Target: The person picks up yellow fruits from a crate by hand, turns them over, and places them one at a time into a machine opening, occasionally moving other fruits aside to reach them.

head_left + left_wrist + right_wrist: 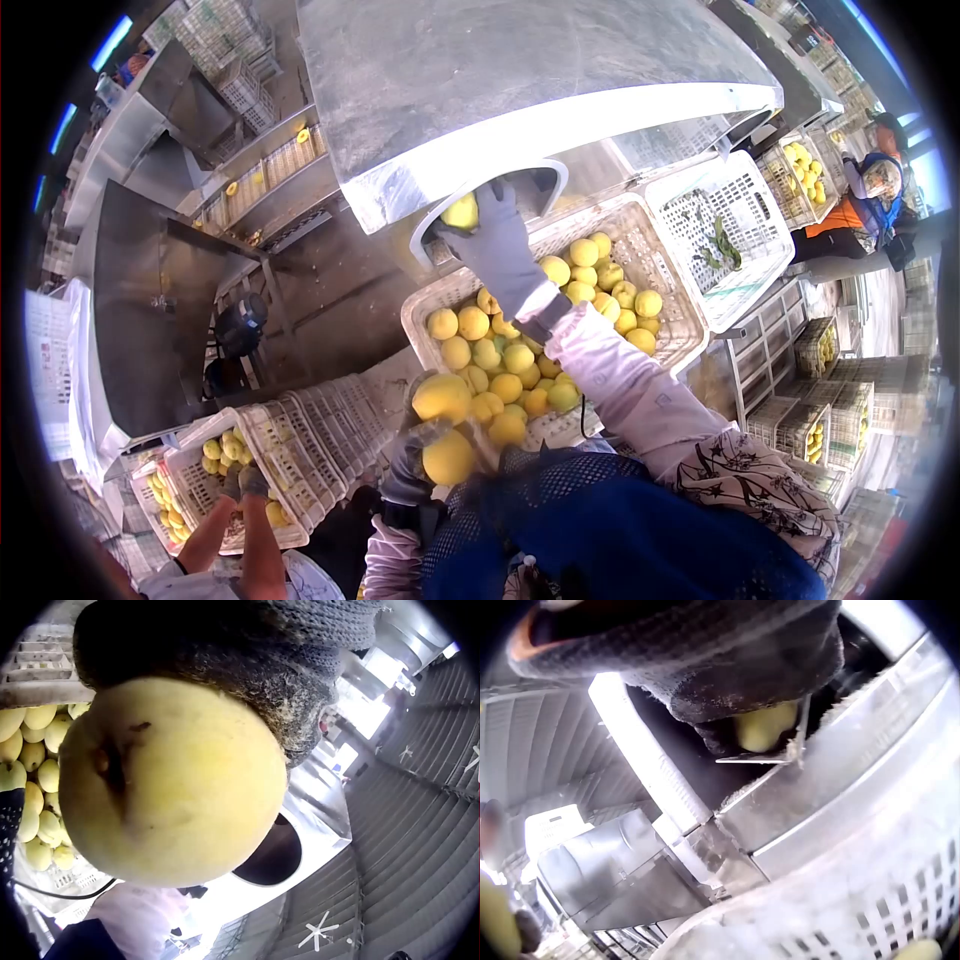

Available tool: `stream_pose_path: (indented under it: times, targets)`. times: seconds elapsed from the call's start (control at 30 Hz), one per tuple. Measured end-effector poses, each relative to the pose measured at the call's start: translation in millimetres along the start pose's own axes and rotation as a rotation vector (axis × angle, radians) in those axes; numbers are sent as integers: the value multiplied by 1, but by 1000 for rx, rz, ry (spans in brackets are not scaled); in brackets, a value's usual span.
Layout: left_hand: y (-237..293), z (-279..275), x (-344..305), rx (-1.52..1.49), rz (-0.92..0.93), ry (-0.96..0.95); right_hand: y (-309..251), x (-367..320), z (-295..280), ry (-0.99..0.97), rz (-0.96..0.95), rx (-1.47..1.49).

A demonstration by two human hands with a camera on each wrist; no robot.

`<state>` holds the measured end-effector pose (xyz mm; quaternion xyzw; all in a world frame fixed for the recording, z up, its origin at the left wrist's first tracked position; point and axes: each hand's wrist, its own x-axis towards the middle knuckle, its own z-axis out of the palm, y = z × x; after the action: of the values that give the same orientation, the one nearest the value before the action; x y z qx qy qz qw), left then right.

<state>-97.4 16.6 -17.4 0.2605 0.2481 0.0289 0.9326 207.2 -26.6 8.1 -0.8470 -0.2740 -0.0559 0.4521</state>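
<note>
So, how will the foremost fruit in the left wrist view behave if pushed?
That yellow fruit would likely roll, being nearly round. It looks firm, unsquashed in the left hand. A dark mark hints it may bruise.

From my end I counted two sets of fingers, the left fingers and the right fingers. Two large yellow fruits sat at the left, and one smaller fruit at the right. One crate held over two dozen fruits, too overlapped for my exact tally. I made out one white crate beside it, one motor, three ceiling fans, three light strips along the left edge and at least two other people.
</note>
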Motion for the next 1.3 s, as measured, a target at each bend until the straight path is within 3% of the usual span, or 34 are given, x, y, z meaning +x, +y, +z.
stream_pose_path:
  times: [0.07,0.1,0.13,0.17,0.2,0.23,0.27,0.3,0.33,0.37,0.4,0.43,0.5,0.53,0.57,0.63,0.7,0.83,0.87,0.93,0.97,1.1,1.2,1.3]
  targets:
    - [4,10,5,86,10,47,-7,8,-2,131,-103,-54]
    - [-10,-26,11,-55,-25,86,-14,18,-14,111,-99,-52]
    - [-7,-24,18,-50,-91,125,-23,27,-33,-43,7,152]
    - [-2,-39,22,-134,-208,-94,-33,22,-54,-198,136,357]
    - [8,-1,27,-94,-158,-35,-55,12,-82,-302,264,526]
    - [23,39,34,99,-23,-119,-45,-8,-83,-264,98,397]
    - [25,43,37,286,7,2,-48,-28,-101,-481,220,418]
    - [32,50,44,285,18,8,-52,-44,-115,-700,334,429]
    - [40,62,48,235,-52,19,-34,-61,-106,-736,73,353]
    - [40,68,47,187,-133,30,-33,-74,-102,-760,-178,277]
    - [23,50,55,565,96,36,-33,-85,-102,-772,65,210]
    - [29,55,54,569,93,35,-29,-83,-105,-769,67,213]
    - [46,69,54,260,-224,-120,-20,-73,-109,-753,118,423]
    - [44,70,57,265,-225,-119,-23,-69,-117,-789,169,427]
    - [40,70,61,337,-113,-87,-19,-71,-122,-787,169,429]
    - [36,80,68,406,3,-60,-10,-75,-133,-687,-58,311]
    - [40,101,70,454,125,-181,-7,-63,-144,-762,-16,301]
    - [53,119,74,551,184,-139,-3,-34,-150,-903,-75,273]
    - [55,117,76,529,227,-127,2,-31,-145,-910,32,420]
    - [55,112,79,507,271,-112,5,-31,-139,-911,255,647]
    - [54,108,83,512,299,-71,3,-31,-135,-911,250,647]
    - [49,102,100,387,422,23,-6,-36,-116,-748,95,466]
    - [47,88,107,272,394,75,1,-38,-85,-401,-76,194]
    - [41,71,103,241,347,72,13,-31,-49,-227,-55,172]
